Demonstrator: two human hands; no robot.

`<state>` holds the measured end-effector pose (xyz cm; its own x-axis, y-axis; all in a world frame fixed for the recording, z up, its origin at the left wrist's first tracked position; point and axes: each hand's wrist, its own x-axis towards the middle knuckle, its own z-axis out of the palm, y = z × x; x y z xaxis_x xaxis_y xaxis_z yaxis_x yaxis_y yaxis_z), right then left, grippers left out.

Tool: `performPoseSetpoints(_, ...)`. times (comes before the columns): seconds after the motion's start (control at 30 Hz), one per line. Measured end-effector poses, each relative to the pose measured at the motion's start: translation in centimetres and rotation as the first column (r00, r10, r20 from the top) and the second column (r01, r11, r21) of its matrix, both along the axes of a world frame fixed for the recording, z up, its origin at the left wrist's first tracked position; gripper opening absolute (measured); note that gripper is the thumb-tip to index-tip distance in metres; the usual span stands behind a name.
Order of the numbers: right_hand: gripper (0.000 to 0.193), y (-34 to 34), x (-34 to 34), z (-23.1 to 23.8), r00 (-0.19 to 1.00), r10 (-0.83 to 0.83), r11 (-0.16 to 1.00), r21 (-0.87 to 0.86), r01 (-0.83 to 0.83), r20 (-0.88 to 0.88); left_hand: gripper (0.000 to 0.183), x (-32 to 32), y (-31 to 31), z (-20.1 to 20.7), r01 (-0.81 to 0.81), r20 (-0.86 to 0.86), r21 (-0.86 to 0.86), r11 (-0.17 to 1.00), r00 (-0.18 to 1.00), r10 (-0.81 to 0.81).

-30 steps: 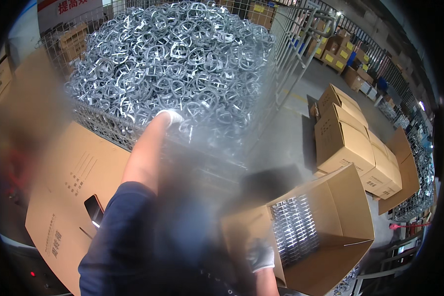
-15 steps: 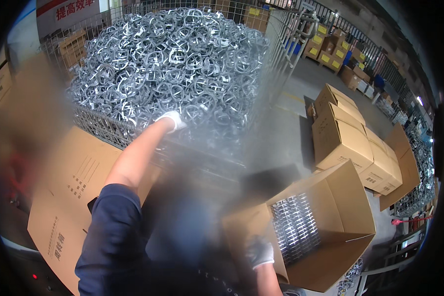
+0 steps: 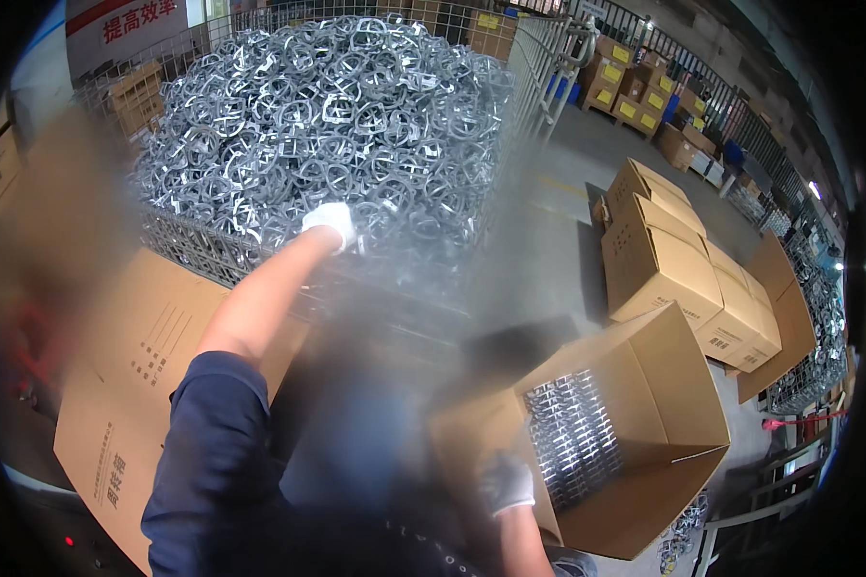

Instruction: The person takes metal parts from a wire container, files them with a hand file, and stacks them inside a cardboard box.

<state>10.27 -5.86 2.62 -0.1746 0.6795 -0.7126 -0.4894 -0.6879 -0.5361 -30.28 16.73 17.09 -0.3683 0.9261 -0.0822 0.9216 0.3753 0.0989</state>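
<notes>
My left hand, in a white glove, reaches onto the front of a big heap of shiny metal ring-shaped parts. Its fingers point down among the rings and are hidden, so their grip does not show. The heap fills a wire mesh cage. Lower down, my right hand, gloved too, is at the left side of an open cardboard carton, by its flap. A haze blurs its fingers, and I cannot make out whether they grip the flap. Inside the carton, similar metal parts lie in neat rows.
A large flattened-looking cardboard panel stands left of me, below the cage. Closed cartons sit on the floor at right. Loose metal parts lie beside the open carton. Stacked boxes stand at the far back. A blurred patch covers the middle.
My left hand has lifted slightly and turned over the heap, with its back now more in view. My right hand stays by the carton. The whole view has shifted a little.
</notes>
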Motion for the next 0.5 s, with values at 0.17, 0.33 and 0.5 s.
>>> performPoseSetpoints(0.17,0.014,-0.3,-0.2,0.4,0.999,-0.014,1.0,0.014,0.013,0.03,0.03,0.8,1.3,1.8,-0.032,0.075,0.308,0.951,0.997,0.009)
performPoseSetpoints(0.33,0.02,0.2,0.8,-1.3,0.996,-0.036,0.999,-0.001,0.036,-0.086,0.031,-4.5,7.2,-5.1,-0.258,0.668,0.575,0.776,0.696,-0.263)
performPoseSetpoints(0.5,0.02,0.1,0.5,-1.2,0.994,-0.016,0.999,0.034,0.02,-0.111,0.016,-8.7,7.8,-8.9,0.033,0.985,-0.017,0.999,0.173,0.011)
